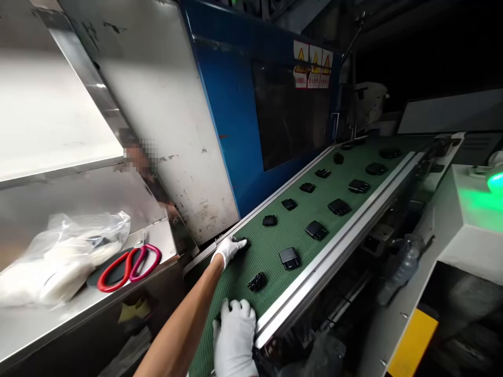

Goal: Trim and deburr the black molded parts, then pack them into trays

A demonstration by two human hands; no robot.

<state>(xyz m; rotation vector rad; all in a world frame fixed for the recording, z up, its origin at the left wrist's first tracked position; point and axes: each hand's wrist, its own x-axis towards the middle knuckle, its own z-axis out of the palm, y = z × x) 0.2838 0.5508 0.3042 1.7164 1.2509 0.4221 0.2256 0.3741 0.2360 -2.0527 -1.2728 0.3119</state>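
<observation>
A sloping green conveyor belt point(291, 230) carries two rows of small black plastic parts. My left hand point(227, 251), in a white glove, reaches to the belt's left edge. Its fingertips close on a black plastic part point(241, 243) there. My right hand point(234, 337), also gloved, rests on the belt's lower end with its fingers curled down and pressed together. Whatever lies under them is hidden. A black part point(257, 282) lies between the two hands, and another point(290, 258) sits just up the belt.
Red-handled scissors point(129, 266) and a clear plastic bag point(63, 256) lie on a steel shelf at left. A blue machine with warning stickers point(312, 65) stands behind the belt. The belt's aluminium rail point(334, 251) runs along its right; a green light point(495, 181) glows far right.
</observation>
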